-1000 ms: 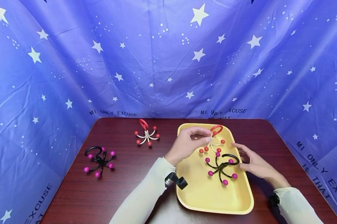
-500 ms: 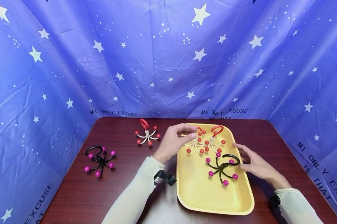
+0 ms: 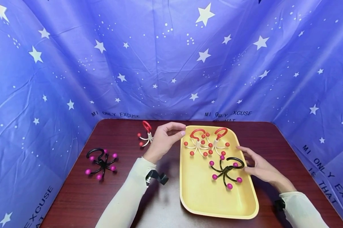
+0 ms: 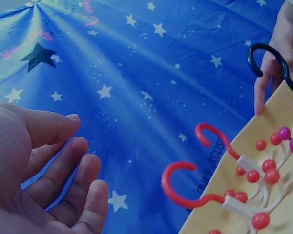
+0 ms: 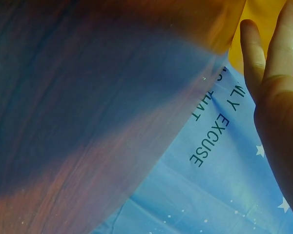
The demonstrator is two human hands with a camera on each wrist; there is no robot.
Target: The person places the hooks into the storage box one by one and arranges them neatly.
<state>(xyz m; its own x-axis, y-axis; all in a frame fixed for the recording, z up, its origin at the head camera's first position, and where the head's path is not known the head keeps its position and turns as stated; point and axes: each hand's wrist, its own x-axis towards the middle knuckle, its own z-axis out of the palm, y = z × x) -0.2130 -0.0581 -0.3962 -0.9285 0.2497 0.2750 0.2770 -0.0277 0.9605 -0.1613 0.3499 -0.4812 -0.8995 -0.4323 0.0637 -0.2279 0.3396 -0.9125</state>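
Note:
My left hand [image 3: 163, 139] is just left of the yellow tray [image 3: 217, 199], fingers loosely bent and holding nothing; the left wrist view shows the same bare fingers [image 4: 89, 168]. Inside the tray, at its far end, two red-and-white multi-arm hanger hooks [image 3: 198, 144] with red ball tips stand side by side, red hooks up. A black hanger hook [image 3: 226, 171] with magenta balls lies nearer, towards the right wall. My right hand [image 3: 261, 167] touches the tray's right side, fingers fairly straight; the right wrist view shows fingers [image 5: 281, 53] against the yellow wall.
On the table [image 3: 125, 196] left of the tray stands another red-and-white hanger hook [image 3: 145, 126], partly hidden by my left hand. Farther left is a second black hanger hook [image 3: 102, 164] with magenta balls. A blue star-patterned curtain [image 3: 160, 63] encloses the table.
My left hand has let go of a red-and-white hanger hook at the tray's far left corner and moved left, out over the table. My right hand has stayed at the tray's side.

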